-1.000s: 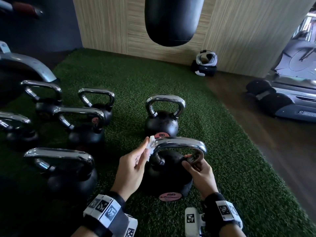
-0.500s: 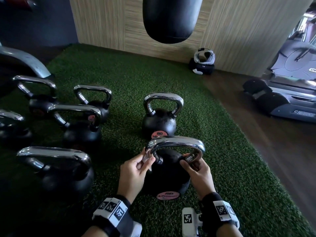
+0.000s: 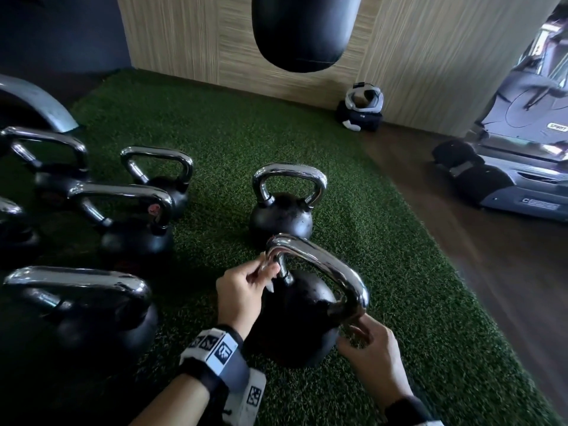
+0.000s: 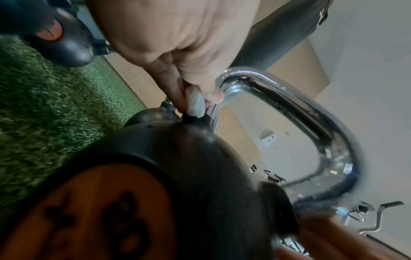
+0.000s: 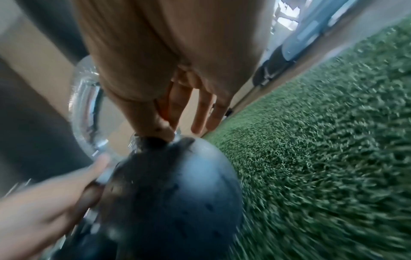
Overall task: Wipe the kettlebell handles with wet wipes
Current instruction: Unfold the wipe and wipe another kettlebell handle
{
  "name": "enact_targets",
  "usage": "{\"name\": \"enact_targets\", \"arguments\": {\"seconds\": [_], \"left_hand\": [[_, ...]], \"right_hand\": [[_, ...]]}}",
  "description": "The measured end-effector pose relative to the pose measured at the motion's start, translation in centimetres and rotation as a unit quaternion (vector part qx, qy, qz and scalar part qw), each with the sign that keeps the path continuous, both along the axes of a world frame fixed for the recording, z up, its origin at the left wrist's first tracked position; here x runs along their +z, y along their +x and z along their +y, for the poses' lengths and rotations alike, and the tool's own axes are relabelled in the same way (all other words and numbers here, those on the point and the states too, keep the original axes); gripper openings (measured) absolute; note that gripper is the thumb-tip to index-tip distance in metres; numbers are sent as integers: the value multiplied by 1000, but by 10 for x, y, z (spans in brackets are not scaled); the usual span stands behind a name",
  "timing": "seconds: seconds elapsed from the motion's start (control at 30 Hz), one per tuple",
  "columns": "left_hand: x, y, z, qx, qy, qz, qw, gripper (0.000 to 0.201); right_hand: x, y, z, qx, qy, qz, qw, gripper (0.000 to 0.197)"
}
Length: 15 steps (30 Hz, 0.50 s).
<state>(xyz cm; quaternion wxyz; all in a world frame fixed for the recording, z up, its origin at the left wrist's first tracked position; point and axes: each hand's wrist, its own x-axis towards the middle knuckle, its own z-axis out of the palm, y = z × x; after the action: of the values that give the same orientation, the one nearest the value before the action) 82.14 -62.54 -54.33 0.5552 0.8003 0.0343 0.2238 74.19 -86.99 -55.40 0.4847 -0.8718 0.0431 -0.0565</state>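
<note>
A black kettlebell (image 3: 295, 318) with a chrome handle (image 3: 325, 265) stands on the green turf in front of me, turned so the handle runs from far left to near right. My left hand (image 3: 266, 272) pinches a white wet wipe (image 4: 195, 103) between thumb and fingers against the handle's far leg, just above the ball. My right hand (image 3: 356, 330) grips the near leg of the handle at its base. In the right wrist view, thumb and forefinger pinch that base (image 5: 160, 134) while the other fingers stay stretched out. The orange label (image 4: 100, 211) fills the left wrist view.
A second kettlebell (image 3: 281, 207) stands just behind, and several more (image 3: 135, 232) crowd the left. A black punching bag (image 3: 307, 32) hangs overhead. Headgear (image 3: 364, 99) lies by the wooden wall, a treadmill (image 3: 522, 167) stands right, and dark floor (image 3: 461, 241) borders the turf.
The kettlebell has turned, so its handle now runs diagonally and the label faces away. My left hand slid the wipe down from the handle's top corner to its leg. The right hand kept its grip.
</note>
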Motion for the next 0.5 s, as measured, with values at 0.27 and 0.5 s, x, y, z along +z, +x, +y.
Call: {"name": "enact_targets", "arguments": {"seconds": [0.27, 0.5], "left_hand": [[29, 52, -22, -109, 55, 43, 992, 19], [10, 32, -22, -100, 62, 36, 992, 16]], "right_hand": [[25, 23, 13, 122, -148, -86, 978, 32], [-23, 107, 32, 137, 35, 78, 987, 51]]}}
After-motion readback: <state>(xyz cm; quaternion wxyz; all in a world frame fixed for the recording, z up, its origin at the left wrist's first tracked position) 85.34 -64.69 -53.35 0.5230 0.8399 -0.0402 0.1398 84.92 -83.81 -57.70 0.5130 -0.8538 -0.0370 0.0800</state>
